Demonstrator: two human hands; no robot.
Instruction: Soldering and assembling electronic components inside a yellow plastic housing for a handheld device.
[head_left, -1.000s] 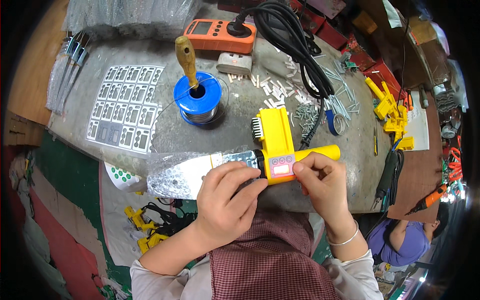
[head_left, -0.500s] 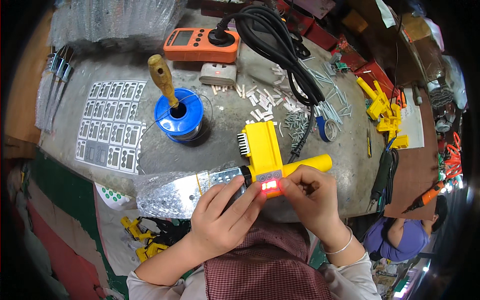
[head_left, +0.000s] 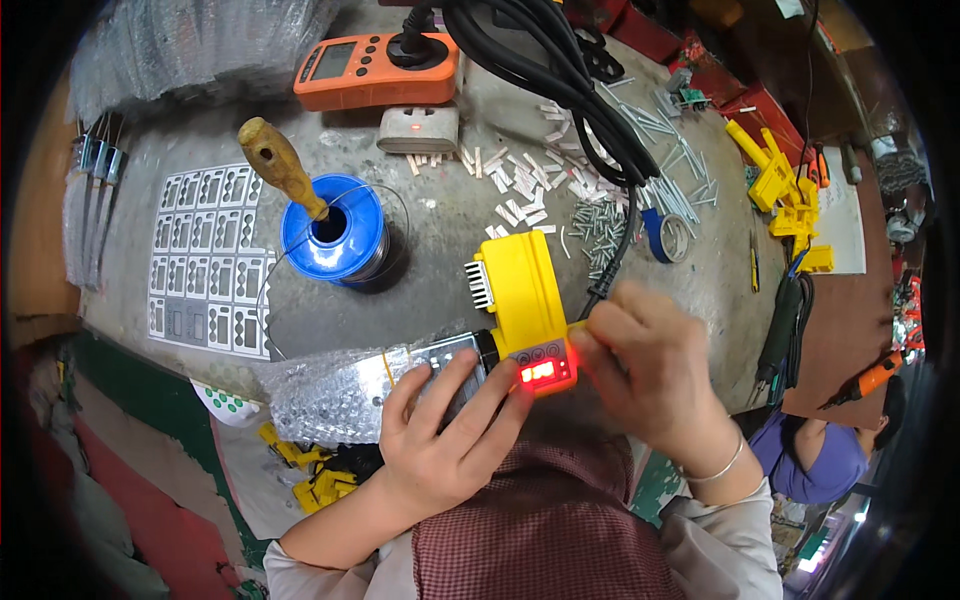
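Both hands are at the yellow tool by the near edge of the grey desk: I see the left hand laid across its metal neck, fingers spread and thumb hidden, while the right hand curls beside the lit panel, and I cannot tell whether either one grips. I judge the body stiff and moderately heavy, the panel delicate and the bubble wrap soft and slippery, so I would grasp the yellow housing, minding drag from the black cable.
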